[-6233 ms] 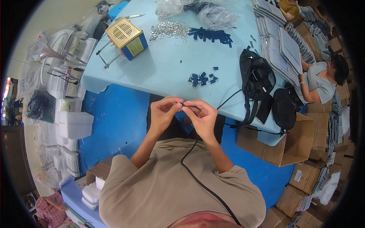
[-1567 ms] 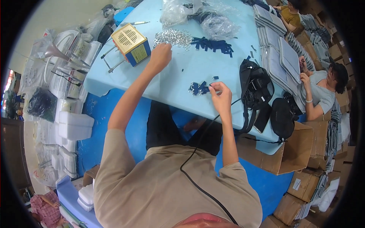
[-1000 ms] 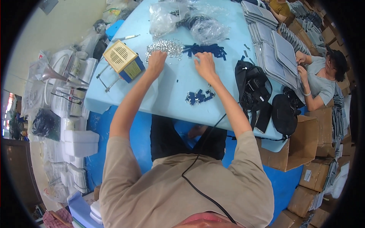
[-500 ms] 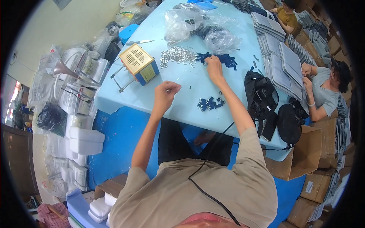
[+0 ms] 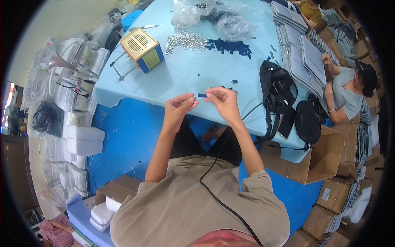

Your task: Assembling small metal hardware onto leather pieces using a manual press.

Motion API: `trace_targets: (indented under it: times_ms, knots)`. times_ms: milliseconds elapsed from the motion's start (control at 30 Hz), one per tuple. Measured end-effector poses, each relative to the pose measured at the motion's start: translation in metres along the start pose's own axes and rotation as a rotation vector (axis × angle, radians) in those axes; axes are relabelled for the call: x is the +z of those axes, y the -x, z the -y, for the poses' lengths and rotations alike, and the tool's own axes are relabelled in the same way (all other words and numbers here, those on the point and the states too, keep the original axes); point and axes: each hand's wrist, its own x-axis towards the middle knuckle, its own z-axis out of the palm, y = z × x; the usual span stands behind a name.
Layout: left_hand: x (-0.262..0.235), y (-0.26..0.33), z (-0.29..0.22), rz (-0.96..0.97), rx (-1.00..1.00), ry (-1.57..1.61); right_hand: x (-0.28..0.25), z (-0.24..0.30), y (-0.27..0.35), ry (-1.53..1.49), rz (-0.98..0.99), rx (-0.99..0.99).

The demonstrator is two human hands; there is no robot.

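My left hand [image 5: 179, 108] and my right hand [image 5: 221, 101] are raised together over the near edge of the light blue table [image 5: 181, 78]. A small dark blue strap piece [image 5: 201, 95] is pinched in my right hand's fingertips. The fingers of my left hand are closed on what looks like a small metal ring, too tiny to be sure. Further back on the table lie a pile of metal rings [image 5: 186, 40] and a pile of dark blue strap pieces [image 5: 230, 46].
A yellow and blue box device [image 5: 142, 49] stands at the table's left. Black bags [image 5: 279, 96] hang off the right edge, beside stacked grey pouches [image 5: 302, 53]. Another person [image 5: 349, 92] works at the right. Cardboard boxes [image 5: 317, 160] and white stacks [image 5: 78, 140] surround me.
Both hands reached out to the ring and strap piles, then drew back. They now meet close in front of me with the small parts between the fingertips.
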Motion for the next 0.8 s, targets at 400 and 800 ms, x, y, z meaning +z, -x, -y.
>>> trace_targets:
  times_ms: [400, 800]
  knots:
    - [-0.015, 0.030, 0.006, 0.103, -0.225, 0.052, 0.006, -0.015, 0.044, -0.141, 0.092, 0.064]
    - [-0.013, 0.046, 0.029, 0.156, -0.262, 0.197, 0.015, -0.029, 0.058, -0.154, 0.021, 0.046]
